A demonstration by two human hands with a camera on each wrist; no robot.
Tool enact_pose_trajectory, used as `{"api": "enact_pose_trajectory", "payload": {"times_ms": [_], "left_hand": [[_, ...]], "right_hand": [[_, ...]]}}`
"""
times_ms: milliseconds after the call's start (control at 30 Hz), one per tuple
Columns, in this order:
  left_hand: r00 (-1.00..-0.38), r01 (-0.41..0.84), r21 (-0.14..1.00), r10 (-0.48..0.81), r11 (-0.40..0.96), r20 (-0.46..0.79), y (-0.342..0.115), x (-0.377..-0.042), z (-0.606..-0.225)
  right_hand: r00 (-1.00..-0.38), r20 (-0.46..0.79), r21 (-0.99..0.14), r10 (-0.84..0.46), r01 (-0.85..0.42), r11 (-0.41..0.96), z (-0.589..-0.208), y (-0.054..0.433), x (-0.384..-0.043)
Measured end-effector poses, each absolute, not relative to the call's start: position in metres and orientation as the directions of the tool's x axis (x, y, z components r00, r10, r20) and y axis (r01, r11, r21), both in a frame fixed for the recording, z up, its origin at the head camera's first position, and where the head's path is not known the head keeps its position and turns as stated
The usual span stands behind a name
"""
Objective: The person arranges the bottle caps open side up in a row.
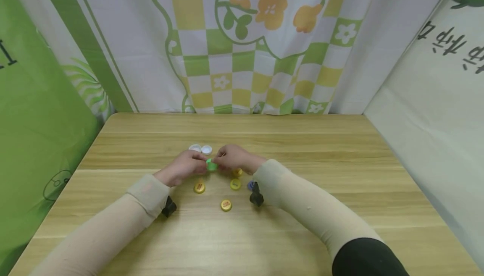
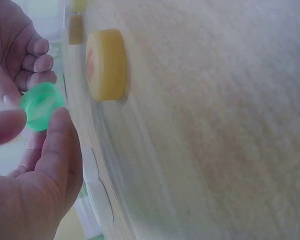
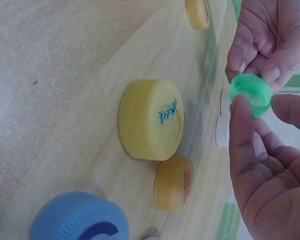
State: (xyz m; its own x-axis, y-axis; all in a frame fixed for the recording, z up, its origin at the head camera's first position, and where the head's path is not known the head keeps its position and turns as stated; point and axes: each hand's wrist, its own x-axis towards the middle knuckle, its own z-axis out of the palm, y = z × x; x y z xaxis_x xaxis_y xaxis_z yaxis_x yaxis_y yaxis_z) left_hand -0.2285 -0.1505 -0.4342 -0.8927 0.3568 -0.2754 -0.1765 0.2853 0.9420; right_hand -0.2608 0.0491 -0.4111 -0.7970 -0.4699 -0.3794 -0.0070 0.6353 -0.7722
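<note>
A translucent green bottle cap (image 1: 211, 165) is held up between both hands, its open hollow side showing in the right wrist view. My left hand (image 1: 184, 167) pinches it from the left with thumb and index finger. From the other side, my right hand (image 1: 235, 158) has its thumb and index fingertip at the cap's rim (image 3: 251, 95), pinching it too. Just behind the hands lie two white caps (image 1: 206, 150). A yellow cap (image 1: 199, 187) with red print sits near the left hand; another yellow cap (image 3: 152, 120) and an orange-yellow cap (image 3: 173, 184) lie below the right.
One more yellow cap (image 1: 226, 205) lies closer to the front of the wooden table (image 1: 310, 242). A blue cap (image 3: 80, 220) is partly behind the right wrist's black camera (image 1: 256, 198) in the head view. A patterned curtain (image 1: 261, 70) hangs at the table's back edge.
</note>
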Motion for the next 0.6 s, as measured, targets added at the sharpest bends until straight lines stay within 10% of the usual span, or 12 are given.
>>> {"api": "enact_pose_trajectory", "payload": {"times_ms": [600], "left_hand": [[-0.927,-0.201,0.945,0.262,0.259,-0.268,-0.146,-0.244,-0.43]], "right_hand": [[-0.859,-0.318,-0.851,-0.401,0.073,0.52,-0.412,0.052,-0.269]]}}
